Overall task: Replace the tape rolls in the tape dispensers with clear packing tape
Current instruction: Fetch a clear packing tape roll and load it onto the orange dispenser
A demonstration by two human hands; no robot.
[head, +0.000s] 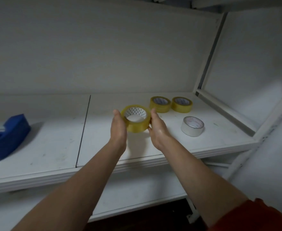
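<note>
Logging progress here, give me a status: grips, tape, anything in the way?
Left grip and right grip both holding tape roll above the shelf. Blue dispenser off left, untouched. Three other rolls lie right, none blocking.

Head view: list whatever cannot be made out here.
- Blue plastic tape dispenser: cut off by the left edge of the head view; its body mostly hides the roll inside.
- Left rear yellowish tape roll and right rear yellowish tape roll: core print too small and blurred.
- Yellowish clear tape roll held between the left hand and right hand: the hands cover its sides; no loose end discernible.
</note>
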